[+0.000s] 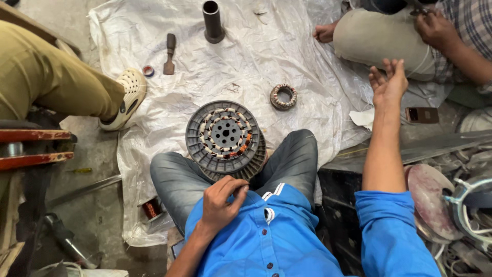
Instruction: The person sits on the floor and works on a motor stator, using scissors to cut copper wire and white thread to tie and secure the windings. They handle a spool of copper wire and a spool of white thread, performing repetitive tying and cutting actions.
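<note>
A round grey motor stator (226, 139) with copper windings and white slot papers rests on my lap between my knees. My left hand (221, 199) sits just below its near rim, fingers curled against my blue shirt; whether it pinches anything is hidden. My right hand (388, 80) is stretched out to the right above the white plastic sheet (241, 61), palm up, fingers apart, holding nothing.
On the sheet lie a small wound stator (283, 96), a dark metal tube (212, 21), a chisel-like tool (169, 53) and a small tape roll (148, 71). A person's leg and white shoe (129, 97) are at left; another seated person (425, 36) at upper right. Metal parts (451, 205) at right.
</note>
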